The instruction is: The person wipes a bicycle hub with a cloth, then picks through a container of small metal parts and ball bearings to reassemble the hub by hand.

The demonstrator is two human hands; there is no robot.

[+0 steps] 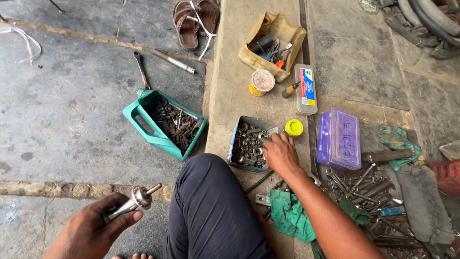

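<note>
On a workshop floor, a seated person sorts through hardware.

The left hand (91, 228) is clenched around a chrome axle-like metal part (132, 204), held low left of the knee (206, 192). The right hand (280, 153), fingers spread loosely and gripping nothing visible, reaches into the blue tin of nuts and bearings (249, 143), beside a yellow cap (293, 127) and a purple plastic case (339, 139).

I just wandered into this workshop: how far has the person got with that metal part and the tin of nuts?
Looks early. Done: the shiny metal shaft with a threaded tip is out and gripped in the left hand. In hand: the right hand is fingering through the blue tin of steel nuts and bearings. Left: no nut sits on the threaded tip yet, and the loose spanners lie untouched.
</note>
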